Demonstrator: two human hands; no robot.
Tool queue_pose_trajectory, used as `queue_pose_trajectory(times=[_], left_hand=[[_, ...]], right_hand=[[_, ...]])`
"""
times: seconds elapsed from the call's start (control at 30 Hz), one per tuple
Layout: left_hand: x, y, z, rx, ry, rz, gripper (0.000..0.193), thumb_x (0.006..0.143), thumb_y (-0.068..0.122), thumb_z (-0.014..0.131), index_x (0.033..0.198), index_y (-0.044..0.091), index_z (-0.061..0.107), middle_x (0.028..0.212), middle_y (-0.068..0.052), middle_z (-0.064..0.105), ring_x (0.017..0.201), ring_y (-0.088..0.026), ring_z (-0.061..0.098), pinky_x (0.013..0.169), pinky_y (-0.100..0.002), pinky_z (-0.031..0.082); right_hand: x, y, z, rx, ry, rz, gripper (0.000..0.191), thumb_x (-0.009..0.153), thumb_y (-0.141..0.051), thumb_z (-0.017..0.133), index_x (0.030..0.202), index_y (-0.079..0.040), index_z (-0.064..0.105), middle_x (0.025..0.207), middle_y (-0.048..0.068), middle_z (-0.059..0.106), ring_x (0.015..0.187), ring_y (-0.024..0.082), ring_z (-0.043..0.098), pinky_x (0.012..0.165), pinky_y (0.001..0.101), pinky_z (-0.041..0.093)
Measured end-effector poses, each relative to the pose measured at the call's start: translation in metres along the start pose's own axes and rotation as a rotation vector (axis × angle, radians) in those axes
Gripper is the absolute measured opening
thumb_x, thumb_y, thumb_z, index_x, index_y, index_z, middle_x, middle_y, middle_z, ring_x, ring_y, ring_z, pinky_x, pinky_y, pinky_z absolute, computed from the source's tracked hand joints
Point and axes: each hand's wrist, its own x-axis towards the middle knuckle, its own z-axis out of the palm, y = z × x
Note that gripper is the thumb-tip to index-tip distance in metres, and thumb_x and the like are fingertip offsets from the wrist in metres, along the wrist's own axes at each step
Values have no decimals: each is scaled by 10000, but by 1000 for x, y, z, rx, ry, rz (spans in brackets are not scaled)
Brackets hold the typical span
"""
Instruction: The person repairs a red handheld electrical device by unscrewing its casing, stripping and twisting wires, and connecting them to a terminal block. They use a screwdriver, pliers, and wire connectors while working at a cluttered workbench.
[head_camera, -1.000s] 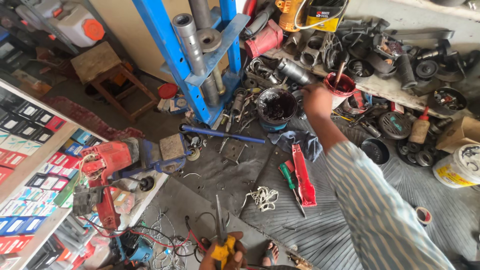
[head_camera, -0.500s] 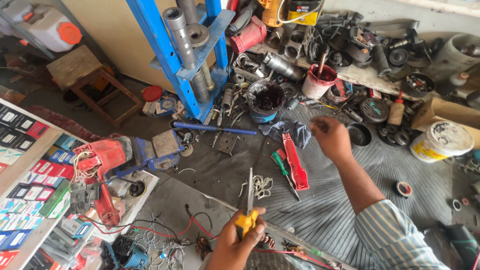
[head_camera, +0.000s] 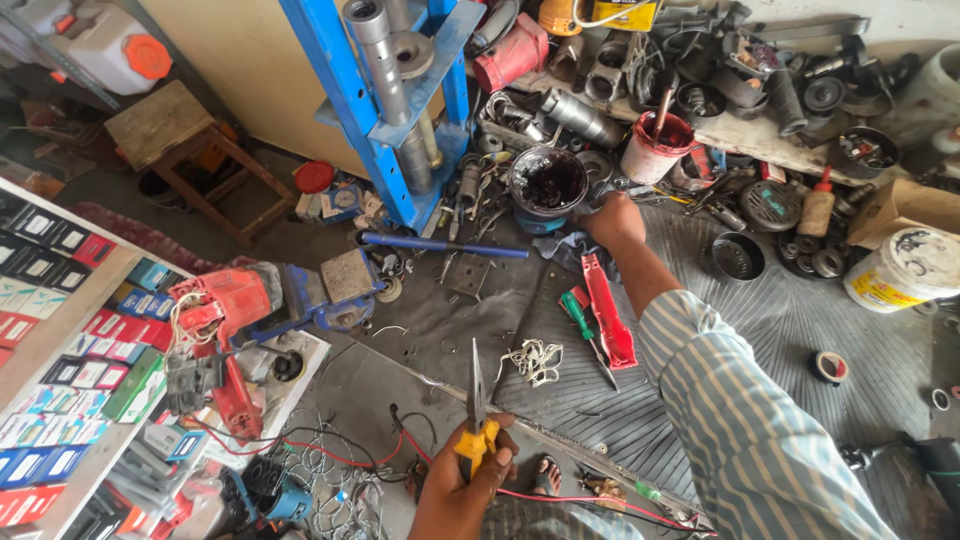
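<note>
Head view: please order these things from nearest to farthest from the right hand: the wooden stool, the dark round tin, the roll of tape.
From the right hand:
1. Dark round tin, just left of the fingers.
2. Roll of tape, lower right on the ribbed mat.
3. Wooden stool, far left by the wall.

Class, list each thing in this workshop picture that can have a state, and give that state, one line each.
Pliers: held in left hand, tips closed, pointing up.
Right hand: reaching onto blue cloth.
Black tub: open, dark contents.
Red pot: open, stick standing in it.
Green screwdriver: lying flat.
</note>
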Motion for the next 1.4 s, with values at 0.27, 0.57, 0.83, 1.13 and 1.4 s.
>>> queue_pose_trajectory(times=[0.27,0.57,0.83,1.13,1.4], left_hand=[[4,-9,0,-17,38,92,367,934,76,652,1290,-8,627,980,-68,664,807,-136,644,723,-296,548],[28,-7,36,-107,-35,7,292,941,87,657,1217,-6,641,1065,-102,715,773,-147,654,712,-308,564],[34,-11,56,-148,-63,-139,313,943,126,651,1220,-18,634,1106,-130,707,803,-156,665,711,-330,578],[29,-11,45,-133,-3,-109,323,935,125,653,1220,-24,637,1079,-132,695,817,-166,665,733,-350,604],[28,-19,37,-124,41,-123,332,930,127,655,1227,-19,647,1063,-126,711,825,-164,674,734,-345,594]], right_hand=[[-38,42,-22,1198,-260,264,267,895,-112,741,1139,-23,678,869,15,652,745,135,610,702,346,559],[-148,101,-28,1560,-406,345,264,1011,-79,584,1263,2,580,1022,34,657,927,173,674,913,386,575],[-186,150,-33,1400,-442,435,349,982,-89,587,1310,31,576,970,55,663,894,153,656,898,373,569],[-180,225,-63,1500,-212,317,305,942,-60,640,1234,-8,570,1003,14,637,897,143,641,861,352,557],[-180,240,-79,503,215,91,246,926,-157,750,1140,-35,737,1003,76,723,936,231,667,826,390,531]])
